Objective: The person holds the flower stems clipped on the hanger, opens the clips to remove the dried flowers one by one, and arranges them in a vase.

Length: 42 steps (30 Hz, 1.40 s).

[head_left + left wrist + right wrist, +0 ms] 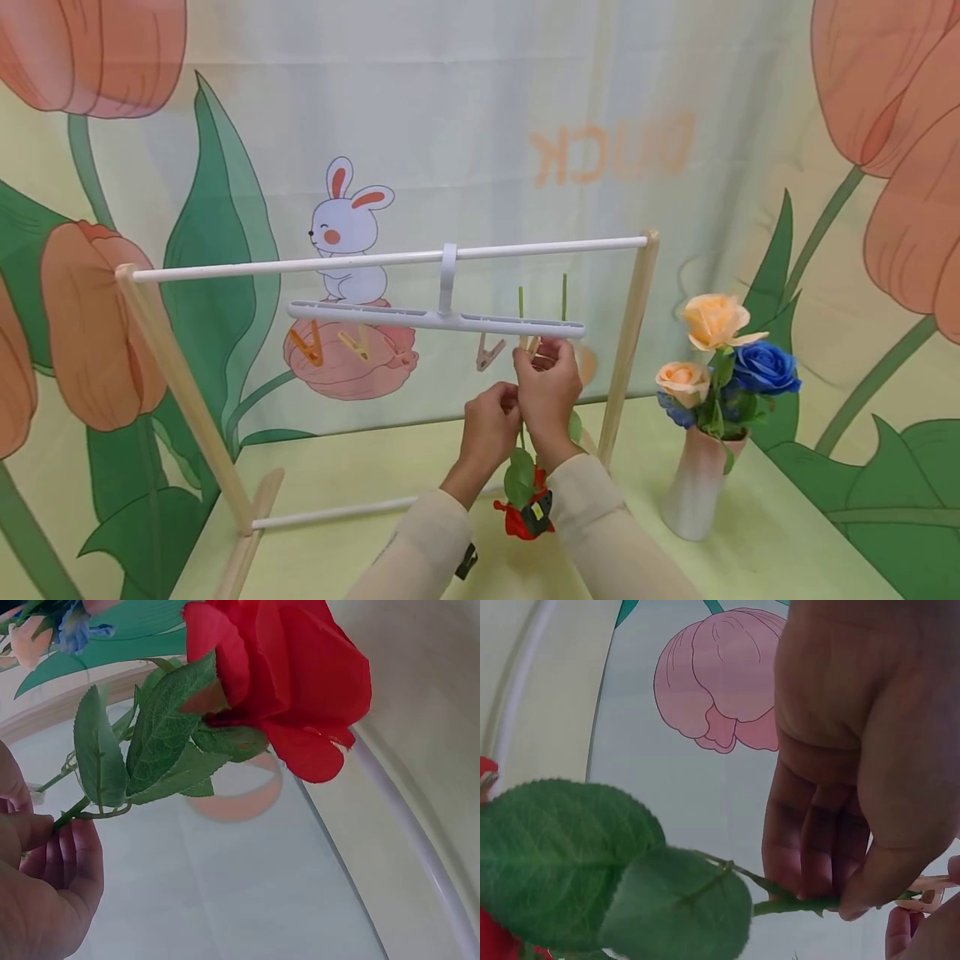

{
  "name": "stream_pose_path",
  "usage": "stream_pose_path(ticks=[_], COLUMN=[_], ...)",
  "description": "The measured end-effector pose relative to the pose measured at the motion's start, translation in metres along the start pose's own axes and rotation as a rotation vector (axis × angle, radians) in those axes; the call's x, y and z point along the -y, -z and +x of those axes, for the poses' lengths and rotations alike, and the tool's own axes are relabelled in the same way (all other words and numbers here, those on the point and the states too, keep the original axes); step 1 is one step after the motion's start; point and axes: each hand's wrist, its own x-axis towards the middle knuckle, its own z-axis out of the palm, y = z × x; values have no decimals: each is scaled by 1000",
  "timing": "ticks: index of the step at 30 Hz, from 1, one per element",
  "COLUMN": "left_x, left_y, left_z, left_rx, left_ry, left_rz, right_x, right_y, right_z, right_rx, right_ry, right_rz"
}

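Note:
A white hanger (375, 315) with hanging clips hooks over the rack's top bar. A red rose (300, 667) hangs head-down by its green stem (787, 906). My left hand (491, 425) pinches this stem just above the leaves (165, 735). Higher up, right under the hanger's right end, my right hand (551, 383) pinches a pale clothespin (930, 896) at the stem. Two green stem ends (521, 302) poke up past the hanger. In the head view, the forearms and a dark wrist device (536, 512) partly hide the flower.
Orange (307, 343), yellow (356, 343), pink and beige (489, 354) clothespins dangle along the hanger. The rack has white bars and wooden posts (183, 400). A pale vase (701, 492) of peach and blue roses stands at the right. Printed cloth (480, 125) hangs behind.

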Motion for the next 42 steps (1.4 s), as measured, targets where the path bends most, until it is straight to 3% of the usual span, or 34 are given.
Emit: stream_pose_path(ticks=[15,28,36,42], left_x=[-1,8,13,15], left_y=[1,2,7,10], left_z=[-3,-10,-20,-27], left_rx=[-3,-16,-23,5], left_ry=[-34,83,86,112], left_rz=[35,30,13,-6], right_x=[3,7,8,6], right_y=[-8,-11,-11,-10], right_z=[-2,-7,-7,-7], right_rx=[-104,-103,-90,-70], right_ry=[49,12,8,-12], right_rz=[18,14,2,-5])
